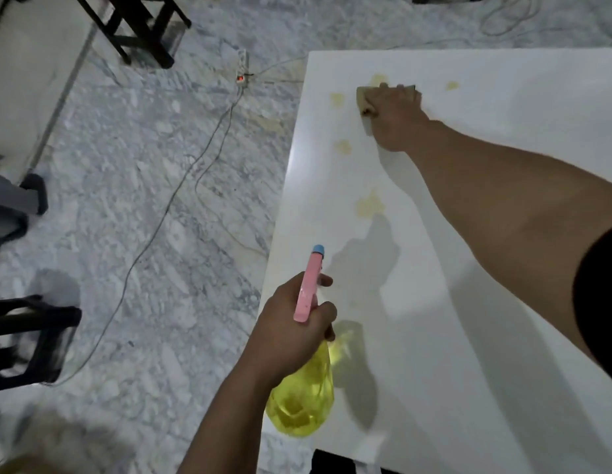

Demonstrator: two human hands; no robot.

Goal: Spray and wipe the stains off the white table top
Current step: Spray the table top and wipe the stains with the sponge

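Observation:
The white table top fills the right of the view and carries several yellowish stains, among them one mid-table and one near the left edge. My right hand reaches far across and presses flat on a tan cloth among the far stains. My left hand holds a yellow spray bottle with a pink trigger head over the table's near left edge, nozzle pointing away from me.
Marble floor lies to the left. A power strip with a lit switch and long cables runs across it. Dark wooden stools stand at upper left and lower left. A white cabinet side is at far left.

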